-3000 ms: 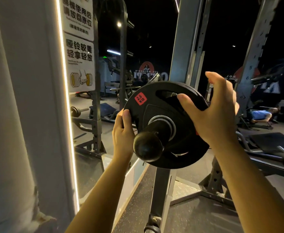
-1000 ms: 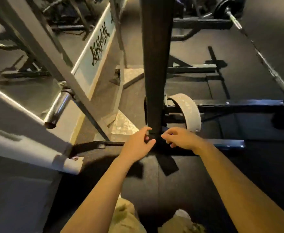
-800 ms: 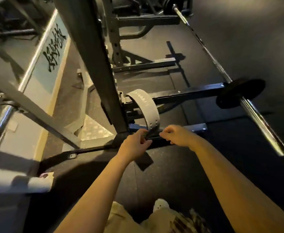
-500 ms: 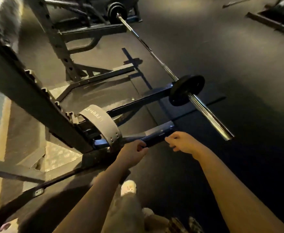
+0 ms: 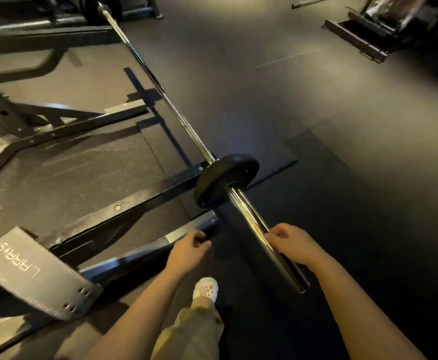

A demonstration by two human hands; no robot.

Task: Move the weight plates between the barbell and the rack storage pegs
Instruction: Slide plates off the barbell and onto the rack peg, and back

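Nearest to us on the dark rubber floor (image 5: pixel 342 203) we've got one white shoe (image 5: pixel 205 288) poking out under a khaki trouser leg (image 5: pixel 189 333). Off at the lower left edge hangs a grey lifting belt (image 5: pixel 31 274) draped over the rack frame (image 5: pixel 134 211), with rows of punched holes and lettering that reads something like "LARA ST", the rest cut off or too skewed to make out.

Our left hand (image 5: pixel 188 252) hangs just above the low blue-grey rail (image 5: pixel 145 253) of that frame, fingers curled in loosely and nothing in them that we can see. Our right hand (image 5: pixel 290 244) is at the chrome sleeve of the barbell (image 5: pixel 249 211), fingers bent against its right side; whether they're actually wrapped round it or just touching, we can't tell.

Just past the hands sits one small black weight plate (image 5: pixel 225 179) on that sleeve, pushed up to the collar, right over the end of the rack's black base beam. No readable label on it from here.

The bar runs away toward the upper left to a far plate (image 5: pixel 93 9), pretty blurry. Top right corner has another machine base (image 5: pixel 363 35), also smeared.
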